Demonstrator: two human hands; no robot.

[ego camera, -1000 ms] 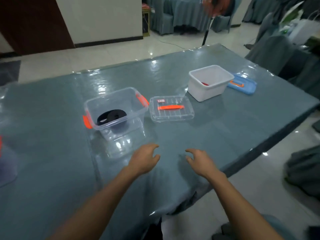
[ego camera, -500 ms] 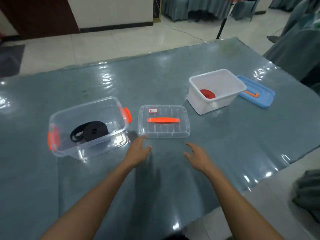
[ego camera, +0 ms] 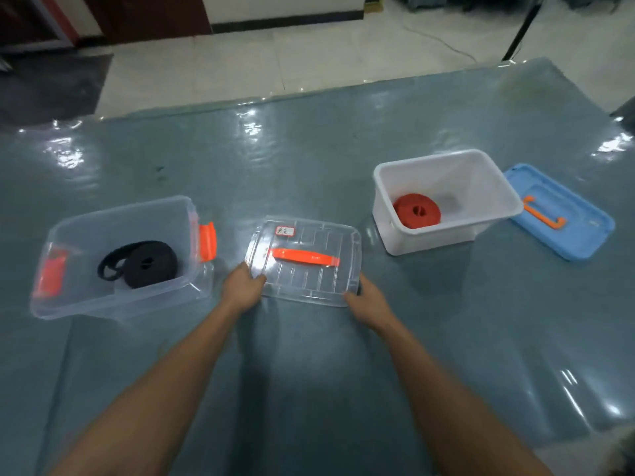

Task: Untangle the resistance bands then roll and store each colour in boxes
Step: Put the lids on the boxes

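A wide table [ego camera: 309, 159] under a glossy blue-grey cover fills the view, with pale tiled floor [ego camera: 275, 60] beyond its far edge.

The left hand [ego camera: 242, 286] grips the near left corner of the clear lid [ego camera: 309, 280], thumb on top of the rim. The right hand [ego camera: 369, 300] holds the near right corner, fingers curled round the edge. The lid lies flat or nearly so on the table, its orange handle [ego camera: 305, 257] facing up.

Just to the left stands the open clear box [ego camera: 113, 304], with the rolled black band [ego camera: 141, 264] lying on its floor. To the right, well apart, the open white box [ego camera: 429, 238] holds the rolled red band [ego camera: 416, 211], and its blue lid [ego camera: 563, 218] lies beside it.

Both bands look rolled and stowed, so the step in hand is probably closing up. The next move calls for lifting the lid level, carrying it left over the clear box, squaring it with the rim and pressing it down.
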